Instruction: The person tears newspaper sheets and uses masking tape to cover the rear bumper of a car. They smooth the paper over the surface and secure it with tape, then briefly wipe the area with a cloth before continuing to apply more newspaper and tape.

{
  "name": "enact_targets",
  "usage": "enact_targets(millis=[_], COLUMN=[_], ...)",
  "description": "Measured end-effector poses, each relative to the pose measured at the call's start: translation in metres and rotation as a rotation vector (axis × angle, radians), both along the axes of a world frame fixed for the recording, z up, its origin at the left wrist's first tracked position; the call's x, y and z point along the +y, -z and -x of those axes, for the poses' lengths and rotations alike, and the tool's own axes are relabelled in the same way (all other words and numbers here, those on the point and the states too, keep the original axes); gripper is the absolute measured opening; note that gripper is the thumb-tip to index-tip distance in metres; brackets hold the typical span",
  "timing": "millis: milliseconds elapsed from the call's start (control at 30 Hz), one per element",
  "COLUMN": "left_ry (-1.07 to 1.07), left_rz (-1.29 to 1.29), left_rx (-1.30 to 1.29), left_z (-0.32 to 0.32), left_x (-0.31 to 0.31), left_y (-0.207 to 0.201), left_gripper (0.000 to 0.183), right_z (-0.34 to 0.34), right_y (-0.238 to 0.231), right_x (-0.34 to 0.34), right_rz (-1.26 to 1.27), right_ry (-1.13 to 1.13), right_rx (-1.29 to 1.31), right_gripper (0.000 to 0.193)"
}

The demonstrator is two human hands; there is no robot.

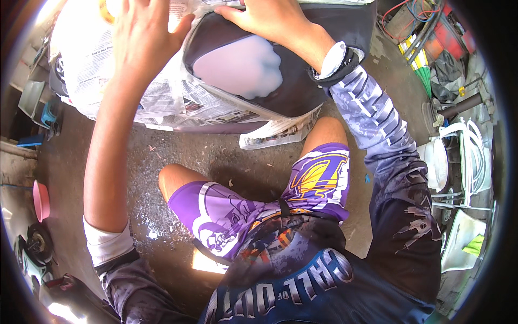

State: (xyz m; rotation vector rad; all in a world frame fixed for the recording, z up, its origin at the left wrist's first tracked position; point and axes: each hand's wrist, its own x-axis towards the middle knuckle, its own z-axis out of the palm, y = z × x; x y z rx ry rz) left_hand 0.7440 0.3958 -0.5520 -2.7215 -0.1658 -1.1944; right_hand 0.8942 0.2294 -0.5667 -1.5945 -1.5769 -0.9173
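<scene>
A dark, rounded vehicle panel [307,70] stands in front of me, with a smooth pale patch [237,67] on it. Taped newspaper [156,102] covers the panel's left side and runs along its lower edge. My left hand [143,38] lies over the newspaper, its thumb spread away from the fingers; the fingertips are cut off by the upper edge. Above the pale patch, my right hand [270,19] has its thumb stretched left along the paper's edge, its other fingers mostly out of view. Near my left hand, a yellow ring like a tape roll [106,12] shows partly.
A newspaper flap [280,132] hangs below the panel, near my knee. To the right are a white bucket [434,164], a white chair [464,237], and a folded green and yellow umbrella [421,70]. At left stand a pink basin [40,200] and a wheel [39,243]. The floor [162,210] has wet-looking spots.
</scene>
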Motion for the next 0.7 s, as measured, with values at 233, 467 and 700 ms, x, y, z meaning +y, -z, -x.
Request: enact_targets(millis=[233,467,700], left_ry=[0.108,0.243,-0.082], left_rz=[0.207,0.521,0.044], left_rx=[0.022,-0.009,-0.172], left_z=[-0.033,-0.027,-0.015], left_x=[0.004,0.011,0.008], left_y=[0.012,0.012,0.013], left_gripper=[0.062,0.063,0.050], right_z=[0.004,0.005,-0.003], right_y=[0.000,-0.001,-0.004], right_x=[0.000,-0.001,-0.002], right_rz=[-0.018,-0.069,-0.118], right_ry=[0.062,0.127,0.158], right_rx=[0.035,0.063,-0.067], right_gripper=[0.042,0.050,0.035])
